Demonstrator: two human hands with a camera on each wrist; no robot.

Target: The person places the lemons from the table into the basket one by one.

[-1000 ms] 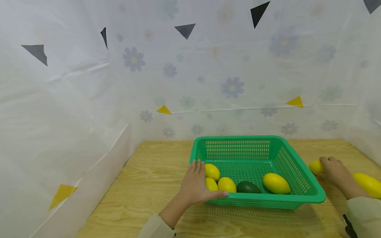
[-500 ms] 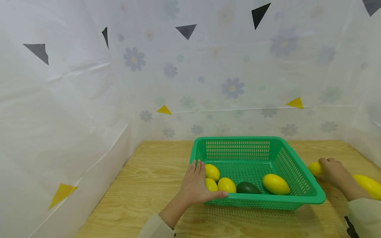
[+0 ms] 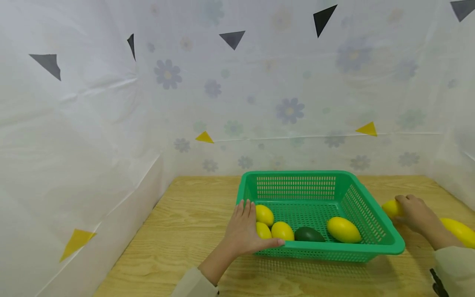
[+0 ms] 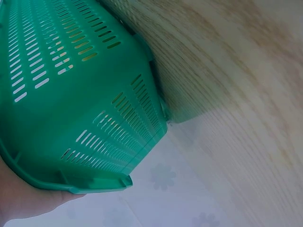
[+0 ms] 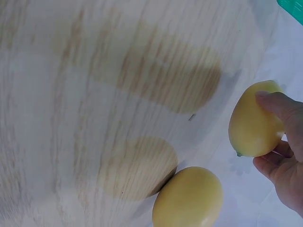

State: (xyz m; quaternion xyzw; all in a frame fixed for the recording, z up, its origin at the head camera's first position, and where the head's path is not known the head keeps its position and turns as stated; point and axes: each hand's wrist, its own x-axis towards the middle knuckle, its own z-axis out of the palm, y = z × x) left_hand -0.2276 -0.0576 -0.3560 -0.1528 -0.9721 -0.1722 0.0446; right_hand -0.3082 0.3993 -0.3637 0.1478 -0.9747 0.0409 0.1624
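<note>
My left hand (image 3: 243, 233) rests on the near left corner of a green plastic basket (image 3: 319, 245), its fingers straight over the left rim and its thumb along the front rim. Beside the basket's right wall, my right hand (image 3: 417, 213) grips a yellow lemon (image 5: 255, 120) with a small green tip, thumb on one side and fingers on the other. In the right wrist view, the held lemon's reflection lies well apart from it on the tabletop. Inside the basket are several yellow lemons, one (image 3: 343, 230) toward the right, and a dark green oval fruit (image 3: 309, 234) at the front.
Another yellow fruit (image 3: 460, 232) lies on the table right of my right wrist, partly out of the head view. The wooden table (image 3: 163, 243) meets white sheeting (image 3: 230, 103) with flower prints and triangles at the back and sides.
My right hand has shifted slightly left with the lemon, nearer the basket's right rim. The left hand stays in place on the corner.
</note>
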